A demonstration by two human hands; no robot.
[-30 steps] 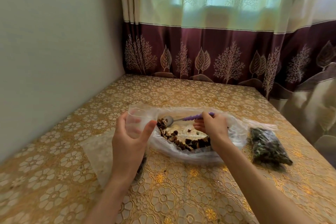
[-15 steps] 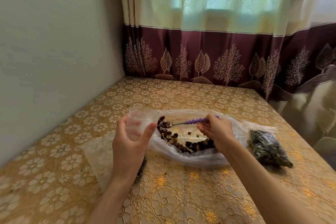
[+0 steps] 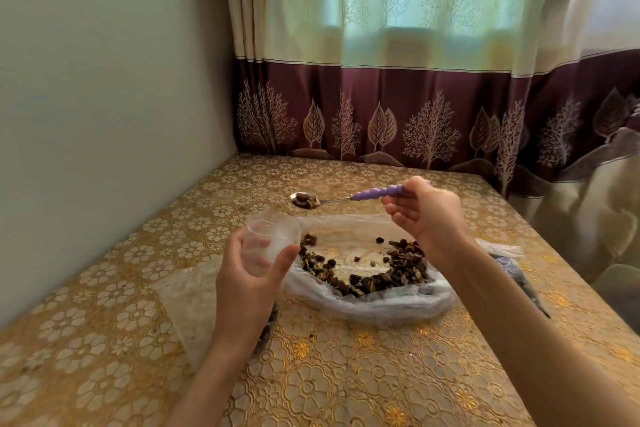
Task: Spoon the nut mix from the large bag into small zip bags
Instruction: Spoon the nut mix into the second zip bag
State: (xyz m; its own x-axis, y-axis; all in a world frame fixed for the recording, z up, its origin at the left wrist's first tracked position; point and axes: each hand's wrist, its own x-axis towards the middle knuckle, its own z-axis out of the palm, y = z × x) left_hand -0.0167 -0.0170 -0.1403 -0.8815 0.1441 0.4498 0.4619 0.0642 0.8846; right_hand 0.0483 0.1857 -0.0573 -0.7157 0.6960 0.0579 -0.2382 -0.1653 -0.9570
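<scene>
Lifting from the large bag (image 3: 363, 302), the loaded spoon (image 3: 346, 198) is pinched by right-hand fingers (image 3: 420, 188); left fingers (image 3: 258, 246) grip the small zip bag (image 3: 273, 236).

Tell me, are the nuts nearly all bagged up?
Not yet. One filled bag lies at the right. The right hand lifts a loaded spoon toward the small bag the left hand holds open. Plenty of nut mix remains in the large bag.

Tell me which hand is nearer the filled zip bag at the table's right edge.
Right. The right hand holds the spoon just left of the filled bag; the left hand holds an open small bag across the large bag.
</scene>
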